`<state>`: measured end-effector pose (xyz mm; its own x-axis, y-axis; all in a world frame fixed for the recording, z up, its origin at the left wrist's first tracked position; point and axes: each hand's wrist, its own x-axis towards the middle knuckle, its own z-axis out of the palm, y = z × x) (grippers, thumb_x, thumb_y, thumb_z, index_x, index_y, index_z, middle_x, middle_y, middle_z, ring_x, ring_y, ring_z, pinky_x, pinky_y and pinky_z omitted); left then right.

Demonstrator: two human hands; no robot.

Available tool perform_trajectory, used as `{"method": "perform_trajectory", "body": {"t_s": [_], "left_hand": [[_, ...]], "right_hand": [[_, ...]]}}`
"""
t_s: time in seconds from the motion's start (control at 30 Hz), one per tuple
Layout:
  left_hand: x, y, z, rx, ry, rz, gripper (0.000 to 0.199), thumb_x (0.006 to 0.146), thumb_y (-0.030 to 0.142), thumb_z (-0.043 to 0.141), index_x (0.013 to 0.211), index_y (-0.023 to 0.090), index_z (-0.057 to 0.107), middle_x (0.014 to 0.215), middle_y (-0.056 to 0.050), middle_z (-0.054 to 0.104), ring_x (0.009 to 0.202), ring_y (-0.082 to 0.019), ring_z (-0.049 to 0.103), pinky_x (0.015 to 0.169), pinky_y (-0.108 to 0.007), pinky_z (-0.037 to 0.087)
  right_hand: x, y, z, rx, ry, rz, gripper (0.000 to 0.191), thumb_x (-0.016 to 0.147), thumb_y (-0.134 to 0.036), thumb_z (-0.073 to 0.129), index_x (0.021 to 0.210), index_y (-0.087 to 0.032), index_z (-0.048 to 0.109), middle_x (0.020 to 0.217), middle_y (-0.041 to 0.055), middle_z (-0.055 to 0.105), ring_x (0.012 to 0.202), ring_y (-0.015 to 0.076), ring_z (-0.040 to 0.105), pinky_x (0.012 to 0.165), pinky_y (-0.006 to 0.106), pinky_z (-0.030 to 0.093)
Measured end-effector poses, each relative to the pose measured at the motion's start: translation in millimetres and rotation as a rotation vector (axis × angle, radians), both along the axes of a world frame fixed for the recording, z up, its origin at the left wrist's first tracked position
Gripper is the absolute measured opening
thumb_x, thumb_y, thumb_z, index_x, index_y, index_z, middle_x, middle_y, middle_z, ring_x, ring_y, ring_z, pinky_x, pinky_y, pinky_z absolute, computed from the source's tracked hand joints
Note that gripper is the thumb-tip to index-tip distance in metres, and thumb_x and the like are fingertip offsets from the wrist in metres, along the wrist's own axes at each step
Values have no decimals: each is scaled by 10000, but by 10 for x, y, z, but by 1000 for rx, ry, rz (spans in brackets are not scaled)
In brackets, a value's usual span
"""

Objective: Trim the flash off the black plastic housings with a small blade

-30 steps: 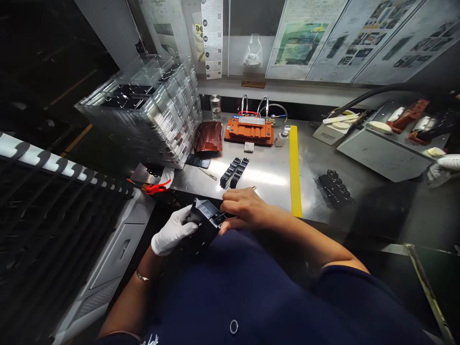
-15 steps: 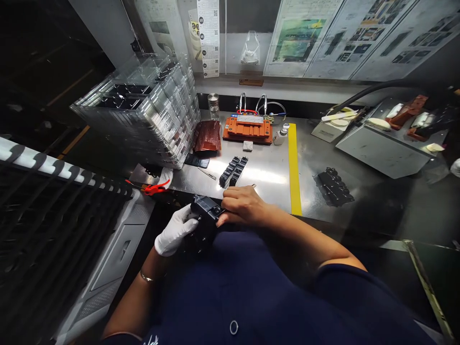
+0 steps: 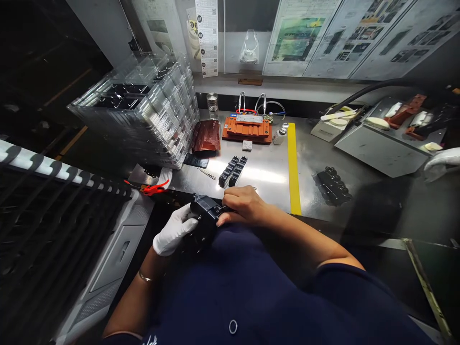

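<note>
My left hand (image 3: pixel 175 231), in a white glove, grips a dark plastic part (image 3: pixel 205 206) in front of my body, near the table's front edge. My bare right hand (image 3: pixel 242 205) is closed at the part's right end; a thin dark thing shows between its fingers, too small to name. Beyond my hands, two black ribbed strips (image 3: pixel 233 170) lie side by side on the metal table (image 3: pixel 266 165). Behind them stands an orange fixture (image 3: pixel 247 128), with a small pale block (image 3: pixel 247 145) in front of it.
Clear trays (image 3: pixel 161 110) are stacked at the left, beside a dark red sheet (image 3: pixel 206 136). Red-handled pliers (image 3: pixel 156 188) lie at the front left edge. Right of the yellow tape (image 3: pixel 293 167) are black parts (image 3: pixel 332 186) and a grey box (image 3: pixel 383 143).
The fingers of my right hand have shifted slightly at the part's end, and a thin dark thing now shows there. A white-gloved hand or sleeve has come further in at the right edge.
</note>
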<state>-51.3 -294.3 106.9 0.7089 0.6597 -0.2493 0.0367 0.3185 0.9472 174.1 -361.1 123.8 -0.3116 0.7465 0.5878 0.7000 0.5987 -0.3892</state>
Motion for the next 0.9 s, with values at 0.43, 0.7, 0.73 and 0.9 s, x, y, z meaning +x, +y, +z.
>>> {"method": "perform_trajectory", "body": {"t_s": [0.43, 0.7, 0.73, 0.9], "left_hand": [[26, 3, 5, 41, 22, -2, 628, 652, 596, 776, 1086, 147, 718, 960, -103, 744, 922, -270, 661, 807, -327, 506], [-12, 11, 11, 7, 15, -55, 613, 640, 589, 788, 1051, 139, 717, 943, -105, 741, 890, -267, 660, 790, -331, 500], [-24, 13, 9, 7, 9, -68, 602, 640, 581, 792, 1043, 140, 721, 940, -102, 741, 878, -261, 659, 783, -324, 498], [-75, 40, 8, 25, 14, -115, 607, 643, 541, 807, 1111, 165, 718, 993, -95, 740, 910, -271, 658, 819, -334, 501]], "right_hand": [[-1, 31, 19, -41, 14, 1, 609, 933, -673, 340, 585, -181, 426, 556, -28, 381, 512, 92, 333, 494, 250, 199], [29, 33, 47, -284, 98, 209, 602, 917, -687, 367, 563, -201, 323, 527, -41, 364, 483, 75, 326, 492, 237, 218], [37, 31, 40, -298, 105, 248, 598, 917, -679, 380, 561, -202, 320, 525, -43, 362, 481, 73, 325, 492, 235, 222], [71, 3, 39, -266, 119, 265, 593, 898, -693, 404, 575, -198, 362, 546, -34, 394, 501, 77, 354, 509, 230, 246]]}}
